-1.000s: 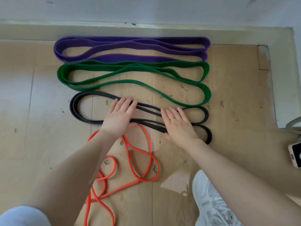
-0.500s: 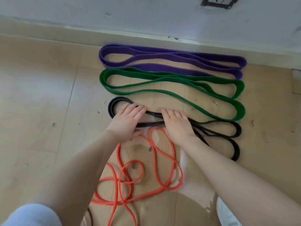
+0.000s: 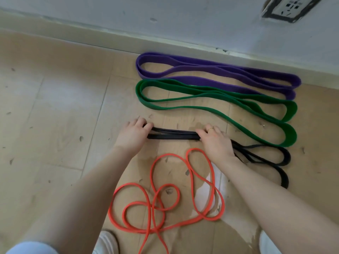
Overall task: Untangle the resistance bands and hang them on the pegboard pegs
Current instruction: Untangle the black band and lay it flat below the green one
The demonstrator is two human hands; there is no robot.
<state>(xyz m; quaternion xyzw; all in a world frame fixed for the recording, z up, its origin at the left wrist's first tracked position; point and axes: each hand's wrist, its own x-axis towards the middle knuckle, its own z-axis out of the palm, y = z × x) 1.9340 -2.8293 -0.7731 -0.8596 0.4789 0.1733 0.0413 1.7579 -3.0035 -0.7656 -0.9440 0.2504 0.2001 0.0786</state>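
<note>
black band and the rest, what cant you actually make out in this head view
- Black band: both hands cover the stretches they grip; left hand, right hand.
- Orange band: its tail is cut off by the bottom edge.
- Wall socket: cropped by the top edge.
- Pegboard: out of frame.
- Shoes at the bottom edge: mostly cut off.

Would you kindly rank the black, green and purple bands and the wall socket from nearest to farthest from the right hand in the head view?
From the right hand:
1. Black band: gripped in its fingers.
2. Green band: just beyond, toward the wall.
3. Purple band: beyond the green, along the skirting.
4. Wall socket: up on the wall, top right.
</note>
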